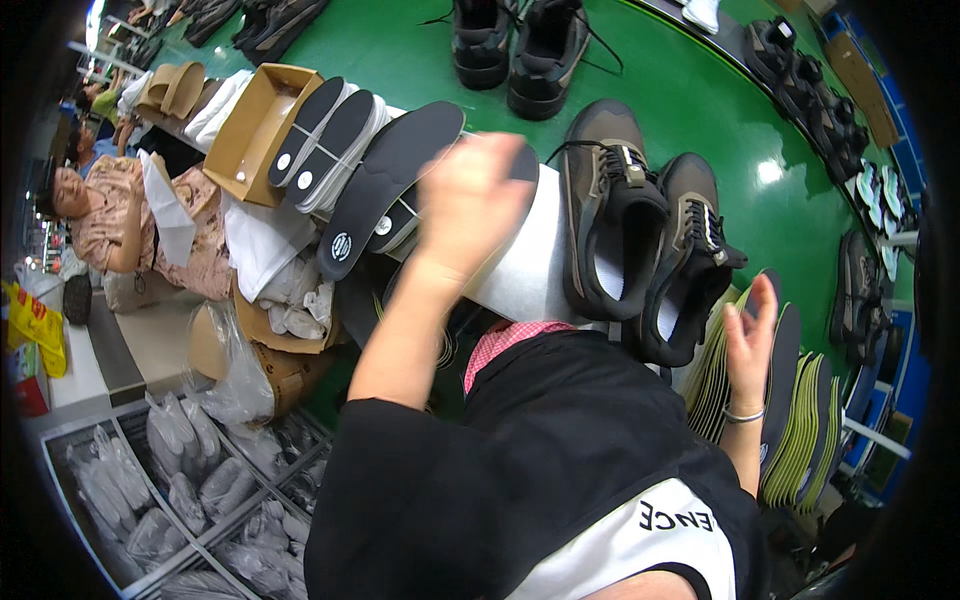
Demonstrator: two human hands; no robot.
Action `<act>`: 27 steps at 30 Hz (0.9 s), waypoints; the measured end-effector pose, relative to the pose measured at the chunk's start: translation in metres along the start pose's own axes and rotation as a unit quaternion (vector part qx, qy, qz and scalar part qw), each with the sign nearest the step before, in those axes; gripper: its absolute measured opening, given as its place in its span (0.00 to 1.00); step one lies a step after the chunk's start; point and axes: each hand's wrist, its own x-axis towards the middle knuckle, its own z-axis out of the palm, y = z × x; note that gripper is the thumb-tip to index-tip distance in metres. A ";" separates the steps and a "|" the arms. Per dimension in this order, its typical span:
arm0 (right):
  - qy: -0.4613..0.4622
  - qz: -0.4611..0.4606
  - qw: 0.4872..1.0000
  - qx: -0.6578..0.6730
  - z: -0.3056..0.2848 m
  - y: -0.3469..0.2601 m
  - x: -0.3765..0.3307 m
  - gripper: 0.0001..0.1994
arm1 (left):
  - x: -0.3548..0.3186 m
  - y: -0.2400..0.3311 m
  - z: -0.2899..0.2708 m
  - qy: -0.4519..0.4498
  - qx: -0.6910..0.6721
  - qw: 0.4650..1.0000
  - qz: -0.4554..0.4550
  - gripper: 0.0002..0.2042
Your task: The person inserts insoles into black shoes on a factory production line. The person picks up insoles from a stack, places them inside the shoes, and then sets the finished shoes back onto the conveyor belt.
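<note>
My left hand point(465, 210) is smeared by motion over dark insoles at the bench's end. One black insole point(385, 175) with a round white mark at its heel lies left of it, and part of another dark insole point(522, 185) shows on its right. Whether the hand grips either cannot be told. My right hand point(750, 345), a bracelet at its wrist, has its fingers stretched and thumb apart beside a stack of green-edged insoles point(712, 370). Between the hands stand two brown-and-black shoes, one farther point(612, 150) and one nearer point(690, 190), with laces tied and openings facing me.
More strapped black insoles point(335, 150) sit beside an open cardboard box point(255, 130). Another pair of shoes point(545, 55) stands on the green surface point(780, 220). Plastic-wrapped items fill a divided grey crate point(120, 425). A person point(130, 215) works at the left, holding white paper.
</note>
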 end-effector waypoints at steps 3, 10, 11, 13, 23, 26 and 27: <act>-0.094 0.109 0.987 -0.067 0.015 0.024 -0.014 0.36 | -0.036 -0.087 -0.037 -0.034 0.308 0.928 -0.207 0.35; -0.080 0.145 0.985 0.050 0.020 0.065 0.002 0.25 | -0.075 -0.139 -0.065 -0.087 0.166 0.888 -0.419 0.46; -0.065 0.129 0.988 0.057 0.012 0.078 0.005 0.24 | -0.071 -0.132 -0.066 -0.048 0.169 0.896 -0.408 0.45; -0.075 0.148 0.979 0.120 -0.001 0.073 0.013 0.23 | -0.072 -0.137 -0.071 0.043 0.109 0.896 -0.427 0.46; 0.064 -0.082 0.935 -0.339 -0.057 -0.021 0.019 0.13 | -0.027 -0.010 -0.053 0.153 -0.622 0.733 -0.229 0.20; -0.010 -0.063 0.993 0.102 -0.042 -0.085 0.009 0.11 | -0.015 0.065 -0.017 0.114 -0.532 0.812 -0.210 0.17; -0.031 -0.119 0.986 0.116 -0.030 -0.105 0.008 0.14 | -0.016 0.082 -0.005 0.057 -0.509 0.844 -0.157 0.17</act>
